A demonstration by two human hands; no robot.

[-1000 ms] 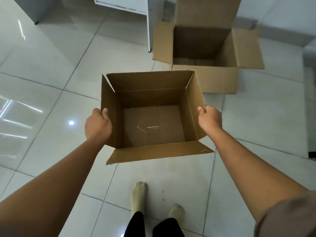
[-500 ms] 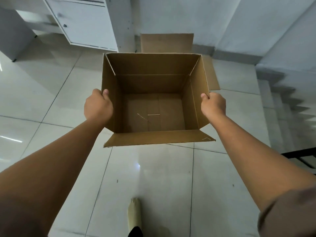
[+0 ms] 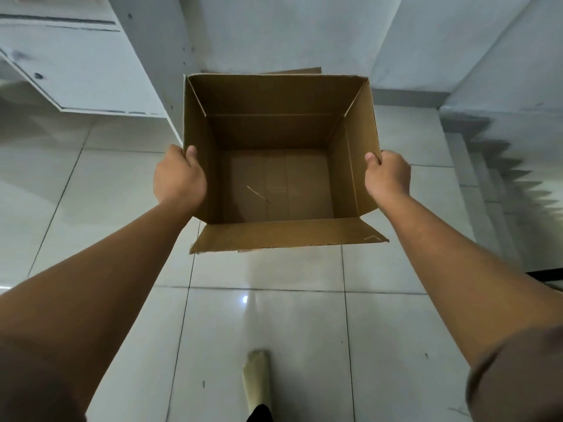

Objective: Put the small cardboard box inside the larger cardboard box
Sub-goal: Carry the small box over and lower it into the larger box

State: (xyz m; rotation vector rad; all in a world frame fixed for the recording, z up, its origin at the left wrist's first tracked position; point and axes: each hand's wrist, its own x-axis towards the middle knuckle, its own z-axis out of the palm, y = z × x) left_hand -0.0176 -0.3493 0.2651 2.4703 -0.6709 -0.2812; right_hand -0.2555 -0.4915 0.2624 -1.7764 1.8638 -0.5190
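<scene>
While both hands [image 3: 179, 178] grip, small cardboard box [image 3: 274, 184] aloft.

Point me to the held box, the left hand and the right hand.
small cardboard box [image 3: 275, 190], head view, on its inside floor.
left hand [image 3: 178, 178], head view, on the back of the hand.
right hand [image 3: 388, 178], head view, on the back of the hand.

Single view, head-worn, wide-angle. Looks forward and steeply down from standing height onto the tiled floor [image 3: 274, 324]. Close range: both forearms run in from the bottom corners, and the left hand [image 3: 178, 178] and right hand [image 3: 388, 176] sit mid-frame on either side of an open box [image 3: 274, 166]. One socked foot [image 3: 257, 380] at bottom centre. Upper frame reaches the wall [image 3: 289, 32] and a white cabinet [image 3: 70, 65]. Edges bend.
</scene>
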